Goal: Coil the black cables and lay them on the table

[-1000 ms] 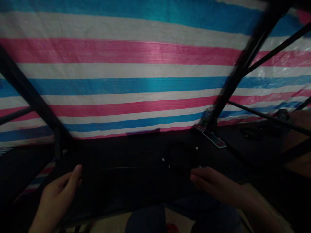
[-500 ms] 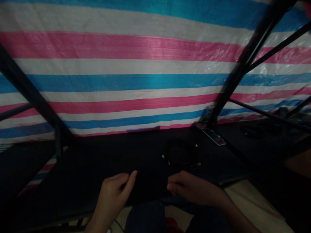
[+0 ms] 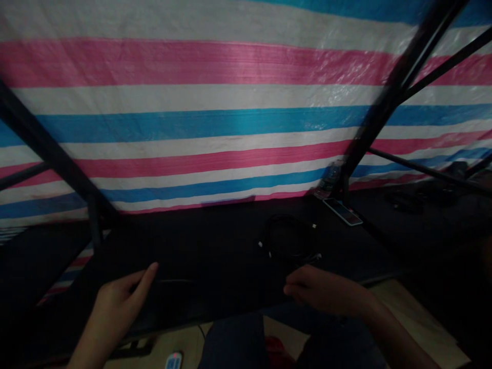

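Observation:
My left hand (image 3: pixel 119 302) is closed over the near left part of the black tabletop (image 3: pixel 172 246), its thumb pointing up and to the right. A thin pale line (image 3: pixel 177 281), like light on a thin cable, runs to the right just beside it; whether it reaches the fingers is too dark to see. My right hand (image 3: pixel 323 289) is also closed, fingers curled, near the front edge. What either hand holds, if anything, is hidden. Just beyond my right hand lies a coiled black cable (image 3: pixel 290 258) with pale connector ends.
Behind the coil lie a phone (image 3: pixel 343 211) and a clear plastic bottle (image 3: pixel 331 179). Dark metal posts (image 3: pixel 374 123) slant up at both sides before a striped tarp (image 3: pixel 215 123). More dark coils (image 3: pixel 403 201) rest at the right. A white and blue object (image 3: pixel 174 360) is low on the floor.
My left hand has moved left, and my right hand slightly right, so they are farther apart. A thin pale line now shows beside the left hand. The view has shifted a little.

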Demonstrator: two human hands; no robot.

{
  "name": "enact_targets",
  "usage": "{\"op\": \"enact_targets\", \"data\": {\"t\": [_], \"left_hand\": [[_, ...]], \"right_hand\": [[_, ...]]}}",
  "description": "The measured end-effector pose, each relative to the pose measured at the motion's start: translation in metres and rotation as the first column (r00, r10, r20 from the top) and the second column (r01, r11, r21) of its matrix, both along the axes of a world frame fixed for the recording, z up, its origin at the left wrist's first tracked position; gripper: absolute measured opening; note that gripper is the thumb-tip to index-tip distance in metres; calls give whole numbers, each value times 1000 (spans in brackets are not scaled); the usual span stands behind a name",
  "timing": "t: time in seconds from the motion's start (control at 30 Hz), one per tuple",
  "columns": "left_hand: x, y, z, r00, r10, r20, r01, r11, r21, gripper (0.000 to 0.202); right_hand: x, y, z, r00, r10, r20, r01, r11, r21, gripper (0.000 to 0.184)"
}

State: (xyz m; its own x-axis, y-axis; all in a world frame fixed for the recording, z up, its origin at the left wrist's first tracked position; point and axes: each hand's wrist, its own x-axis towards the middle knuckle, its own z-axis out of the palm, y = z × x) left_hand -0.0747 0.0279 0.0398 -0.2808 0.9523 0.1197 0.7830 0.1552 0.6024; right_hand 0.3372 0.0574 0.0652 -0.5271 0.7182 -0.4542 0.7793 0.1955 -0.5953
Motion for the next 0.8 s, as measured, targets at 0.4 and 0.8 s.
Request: {"op": "enact_targets", "data": {"t": [0.4,0.8], "left_hand": [[113,-6,-14,914,-397,77,377,906,194,51],[56,-3,-17,966,-228,-126,257,911,323,50]], "right_hand": [[-40,-8,10,980,104,-171,-91,992,84,33],[-16,-10,-21,997,-27,-71,33,996,80,33]]}}
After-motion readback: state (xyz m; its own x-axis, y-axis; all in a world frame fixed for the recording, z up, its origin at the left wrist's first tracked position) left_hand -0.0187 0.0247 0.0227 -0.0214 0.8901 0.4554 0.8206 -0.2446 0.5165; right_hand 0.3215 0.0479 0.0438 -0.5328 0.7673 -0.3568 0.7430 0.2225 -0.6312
